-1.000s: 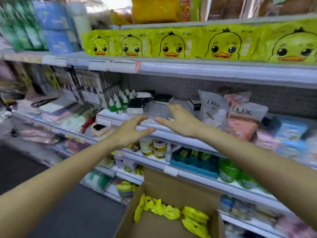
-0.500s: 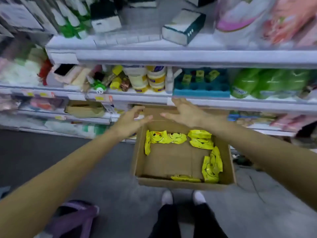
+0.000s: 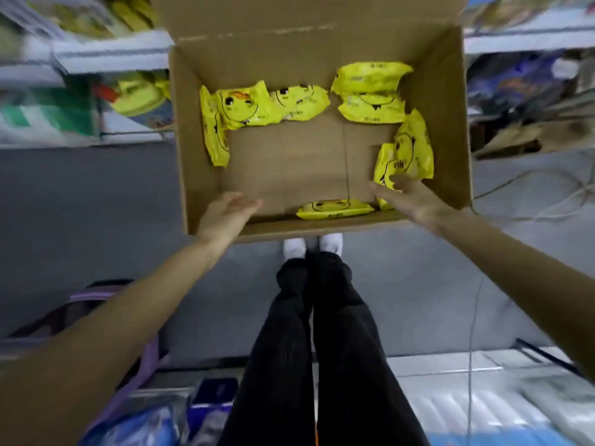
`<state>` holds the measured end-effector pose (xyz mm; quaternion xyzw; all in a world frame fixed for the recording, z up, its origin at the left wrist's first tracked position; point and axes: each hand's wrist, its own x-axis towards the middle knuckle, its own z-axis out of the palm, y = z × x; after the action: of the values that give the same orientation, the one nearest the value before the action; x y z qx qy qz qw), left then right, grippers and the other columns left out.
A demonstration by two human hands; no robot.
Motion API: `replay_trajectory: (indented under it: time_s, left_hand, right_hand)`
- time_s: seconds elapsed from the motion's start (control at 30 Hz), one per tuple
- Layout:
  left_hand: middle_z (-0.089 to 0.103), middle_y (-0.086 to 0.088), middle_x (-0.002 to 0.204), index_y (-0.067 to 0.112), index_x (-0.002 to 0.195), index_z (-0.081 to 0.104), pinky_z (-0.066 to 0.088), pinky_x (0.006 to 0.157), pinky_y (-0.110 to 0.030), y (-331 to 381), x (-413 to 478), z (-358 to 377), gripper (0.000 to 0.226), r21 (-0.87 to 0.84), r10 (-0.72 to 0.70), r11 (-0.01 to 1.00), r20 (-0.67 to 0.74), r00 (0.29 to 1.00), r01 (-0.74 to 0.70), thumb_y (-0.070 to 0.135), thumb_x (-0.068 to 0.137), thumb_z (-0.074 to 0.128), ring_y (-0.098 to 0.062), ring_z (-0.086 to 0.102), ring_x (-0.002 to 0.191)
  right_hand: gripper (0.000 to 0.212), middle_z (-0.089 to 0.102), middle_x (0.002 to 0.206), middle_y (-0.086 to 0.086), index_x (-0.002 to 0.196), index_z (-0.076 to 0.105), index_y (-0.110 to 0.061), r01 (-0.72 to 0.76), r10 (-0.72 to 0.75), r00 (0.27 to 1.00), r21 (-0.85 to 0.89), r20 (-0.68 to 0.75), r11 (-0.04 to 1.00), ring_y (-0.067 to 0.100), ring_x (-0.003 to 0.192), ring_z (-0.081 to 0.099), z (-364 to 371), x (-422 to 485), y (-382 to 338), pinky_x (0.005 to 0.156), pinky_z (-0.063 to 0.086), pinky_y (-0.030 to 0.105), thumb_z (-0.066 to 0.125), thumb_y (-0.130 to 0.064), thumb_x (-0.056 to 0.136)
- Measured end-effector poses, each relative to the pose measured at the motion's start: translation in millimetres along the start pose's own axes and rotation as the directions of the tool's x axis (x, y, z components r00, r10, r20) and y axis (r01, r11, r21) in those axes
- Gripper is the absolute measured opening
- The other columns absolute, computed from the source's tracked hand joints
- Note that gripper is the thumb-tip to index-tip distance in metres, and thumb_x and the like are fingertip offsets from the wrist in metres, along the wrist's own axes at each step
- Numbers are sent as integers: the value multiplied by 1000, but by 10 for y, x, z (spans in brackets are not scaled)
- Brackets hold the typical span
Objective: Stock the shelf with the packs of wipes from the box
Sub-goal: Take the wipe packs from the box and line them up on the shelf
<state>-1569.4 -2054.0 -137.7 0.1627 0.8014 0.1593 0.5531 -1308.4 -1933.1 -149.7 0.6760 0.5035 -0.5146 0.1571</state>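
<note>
An open cardboard box (image 3: 450, 130) stands on the floor below me. Inside lie several yellow duck-face packs of wipes: a cluster at the far left (image 3: 241, 104), some at the far right (image 3: 370, 88), a pair standing against the right wall (image 3: 409, 152) and one flat at the near wall (image 3: 335, 209). My left hand (image 3: 227, 217) reaches over the near rim, fingers straight, holding nothing. My right hand (image 3: 409, 197) is inside the box at the near right, fingers spread, with its fingertips at the bottom of the right-wall packs.
Blurred store shelves (image 3: 106, 53) with goods flank the box left and right. My legs in black trousers (image 3: 309, 333) and white shoes stand just behind the box. A purple bag (image 3: 106, 304) lies at the lower left, and a cable (image 3: 547, 201) runs on the floor right.
My view swung down from the shelves to the box. Both hands dropped from shelf height to the box's near rim, the right reaching the packs at the right wall.
</note>
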Motion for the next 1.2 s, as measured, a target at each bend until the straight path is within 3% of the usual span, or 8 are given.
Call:
replay_trajectory:
  time_s: [0.27, 0.43, 0.53, 0.67, 0.8, 0.97, 1.07, 1.2]
  left_hand:
    - [59, -8, 124, 11, 128, 56, 48, 100, -39, -192, 941, 675, 35, 94, -50, 995, 51, 997, 45, 28, 97, 55, -25, 58, 113]
    - [58, -9, 107, 14, 101, 59, 46, 76, -21, -157, 1243, 1027, 19, 125, -161, 983, 207, 965, 137, 32, 98, 53, -19, 58, 94]
    - [58, -9, 112, 14, 113, 55, 46, 69, -20, -108, 1334, 1154, 23, 22, -228, 973, 248, 941, 230, 31, 97, 54, -17, 57, 96]
    - [58, -8, 108, 13, 95, 53, 54, 61, -21, -40, 1354, 1206, 9, -173, -296, 925, 233, 927, 339, 19, 94, 60, -14, 61, 82]
    - [59, -13, 121, 10, 107, 52, 57, 63, -24, 0, 1387, 1231, 25, -357, -264, 886, 138, 955, 297, -1, 88, 64, -22, 62, 105]
    - [57, -2, 93, 13, 100, 53, 57, 68, -27, 135, 1443, 1265, 31, -449, -243, 864, 25, 970, 228, -13, 85, 60, -22, 59, 101]
    - [63, -8, 114, 13, 112, 56, 58, 60, -24, 195, 1493, 1204, 27, -456, -265, 851, 52, 963, 259, 1, 89, 63, -19, 64, 101]
    - [64, 4, 87, 19, 91, 60, 56, 69, -26, 194, 1515, 1080, 10, -332, -266, 895, 138, 954, 298, 28, 92, 64, -6, 63, 70]
  right_hand:
    - [69, 35, 151, 9, 145, 39, -18, -53, 55, 998, -92, 25, 994, 29, 137, 35, 212, 756, 291, 108, 30, 37, 51, -57, 89]
    - [70, 39, 148, 9, 143, 43, -15, -80, 119, 981, -241, 152, 967, 29, 135, 36, 412, 1127, 236, 98, 30, 34, 42, -63, 91]
    - [70, 40, 147, 9, 139, 48, -11, -93, 132, 981, -255, 140, 962, 29, 133, 38, 520, 1262, 190, 101, 32, 33, 48, -61, 89]
    - [34, 53, 93, 5, 86, 54, -15, -93, 96, 994, -49, 61, 994, 23, 96, 48, 582, 1323, 194, 71, 41, 27, 66, -46, 86]
    - [48, 55, 109, 4, 126, 50, -10, -151, 151, 988, 339, 26, 929, 19, 90, 60, 618, 1357, 138, 75, 57, 30, 73, -19, 85]
    - [51, 50, 89, 0, 125, 50, -7, -85, 168, 983, 645, -68, 759, 25, 92, 63, 682, 1458, 4, 70, 57, 32, 64, 14, 80]
    - [51, 51, 92, -2, 123, 51, -8, 13, 106, 987, 715, -122, 699, 25, 92, 64, 637, 1496, -33, 72, 59, 31, 62, 17, 79]
    - [50, 55, 102, -4, 117, 50, -15, 54, -14, 998, 760, -59, 647, 10, 77, 66, 479, 1489, 7, 65, 58, 23, 61, 17, 80]
